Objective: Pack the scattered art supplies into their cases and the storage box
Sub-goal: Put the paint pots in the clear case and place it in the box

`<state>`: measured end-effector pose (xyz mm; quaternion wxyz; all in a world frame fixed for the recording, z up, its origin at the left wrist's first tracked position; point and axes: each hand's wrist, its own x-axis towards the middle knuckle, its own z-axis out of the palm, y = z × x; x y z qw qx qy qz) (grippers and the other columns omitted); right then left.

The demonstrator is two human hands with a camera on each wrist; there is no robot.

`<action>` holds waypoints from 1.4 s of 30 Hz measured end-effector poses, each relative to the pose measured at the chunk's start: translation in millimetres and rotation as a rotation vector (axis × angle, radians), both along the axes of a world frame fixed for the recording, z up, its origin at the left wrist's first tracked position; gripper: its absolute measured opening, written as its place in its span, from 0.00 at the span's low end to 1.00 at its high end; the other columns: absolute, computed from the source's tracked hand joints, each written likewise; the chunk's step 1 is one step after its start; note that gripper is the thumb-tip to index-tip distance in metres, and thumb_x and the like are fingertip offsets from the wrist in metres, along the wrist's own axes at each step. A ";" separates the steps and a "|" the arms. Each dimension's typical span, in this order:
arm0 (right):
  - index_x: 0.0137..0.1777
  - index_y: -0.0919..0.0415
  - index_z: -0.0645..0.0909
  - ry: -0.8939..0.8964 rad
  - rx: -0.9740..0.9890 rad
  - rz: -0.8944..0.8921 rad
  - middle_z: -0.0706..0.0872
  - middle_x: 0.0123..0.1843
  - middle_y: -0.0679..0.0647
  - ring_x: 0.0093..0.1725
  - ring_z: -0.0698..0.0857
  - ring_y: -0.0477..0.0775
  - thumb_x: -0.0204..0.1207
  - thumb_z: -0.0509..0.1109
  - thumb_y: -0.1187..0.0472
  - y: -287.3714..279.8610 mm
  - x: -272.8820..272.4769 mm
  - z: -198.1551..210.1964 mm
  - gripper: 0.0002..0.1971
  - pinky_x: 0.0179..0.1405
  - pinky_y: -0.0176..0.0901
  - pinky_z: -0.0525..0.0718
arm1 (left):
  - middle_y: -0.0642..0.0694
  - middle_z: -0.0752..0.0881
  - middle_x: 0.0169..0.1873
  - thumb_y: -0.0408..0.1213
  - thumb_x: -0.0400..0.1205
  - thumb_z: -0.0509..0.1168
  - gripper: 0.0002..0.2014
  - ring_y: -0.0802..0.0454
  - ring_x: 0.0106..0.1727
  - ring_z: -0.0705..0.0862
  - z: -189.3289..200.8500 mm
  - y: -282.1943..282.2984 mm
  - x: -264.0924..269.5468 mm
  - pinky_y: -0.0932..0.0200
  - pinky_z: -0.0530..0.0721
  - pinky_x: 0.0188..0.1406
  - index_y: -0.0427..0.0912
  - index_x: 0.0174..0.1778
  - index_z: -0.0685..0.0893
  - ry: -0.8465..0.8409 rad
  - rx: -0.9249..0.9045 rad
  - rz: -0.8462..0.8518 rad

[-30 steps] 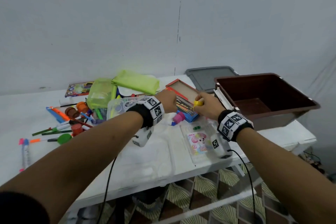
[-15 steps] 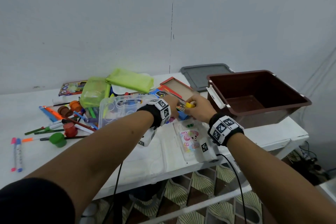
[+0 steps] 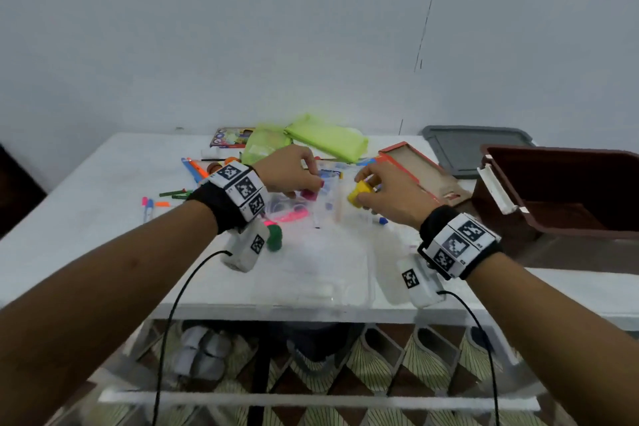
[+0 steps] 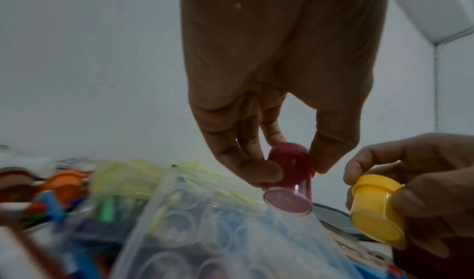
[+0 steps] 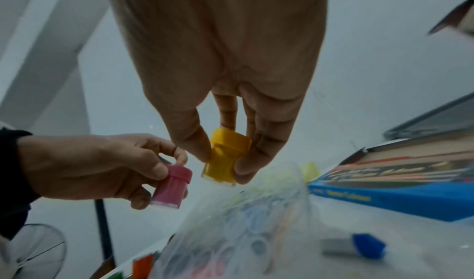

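My left hand (image 3: 294,176) pinches a small pink paint pot (image 4: 288,182) by its cap, just above a clear plastic tray with round wells (image 4: 205,232). The same pink pot (image 5: 170,187) shows in the right wrist view. Close beside it, my right hand (image 3: 387,194) grips a yellow paint pot (image 3: 359,194) between thumb and fingers; the yellow pot (image 5: 224,157) hangs over the clear tray (image 5: 256,222). The brown storage box (image 3: 553,190) stands open at the right, with nothing visible in it.
Markers and pencils (image 3: 173,194) lie scattered at the left, with a green pot (image 3: 275,239) near my left wrist. Green pouches (image 3: 325,138), an open cardboard case (image 3: 418,169), a blue box (image 5: 384,186), a grey lid (image 3: 473,149) and a blue-capped item (image 5: 356,245) lie around.
Both hands have lifted away from the blue box and now hold pots over the clear tray. The left hand has picked up the pink pot. The head view shifted leftward.
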<state>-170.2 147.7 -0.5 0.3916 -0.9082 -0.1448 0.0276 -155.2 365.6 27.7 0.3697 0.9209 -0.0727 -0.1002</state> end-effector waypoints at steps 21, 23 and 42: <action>0.63 0.59 0.81 -0.033 -0.437 0.242 0.83 0.59 0.58 0.56 0.80 0.57 0.71 0.78 0.59 67.8 -24.1 -39.8 0.21 0.49 0.41 0.74 | 0.42 0.86 0.57 0.34 0.73 0.77 0.25 0.46 0.55 0.85 -46.7 18.9 -46.7 0.55 0.84 0.50 0.38 0.67 0.82 -0.096 0.459 -0.183; 0.63 0.59 0.82 -0.042 -0.451 0.246 0.83 0.58 0.59 0.56 0.80 0.57 0.71 0.78 0.60 69.4 -24.6 -40.3 0.20 0.47 0.41 0.72 | 0.42 0.87 0.55 0.36 0.73 0.77 0.21 0.46 0.53 0.85 -47.9 16.9 -47.5 0.57 0.82 0.49 0.38 0.62 0.86 -0.129 0.473 -0.188; 0.68 0.60 0.78 -0.022 -0.597 0.330 0.83 0.61 0.60 0.59 0.80 0.58 0.72 0.79 0.57 77.9 -23.1 -36.2 0.25 0.48 0.40 0.74 | 0.46 0.83 0.47 0.44 0.70 0.79 0.21 0.50 0.45 0.79 -59.6 21.6 -46.5 0.60 0.72 0.39 0.40 0.56 0.86 -0.161 0.495 -0.159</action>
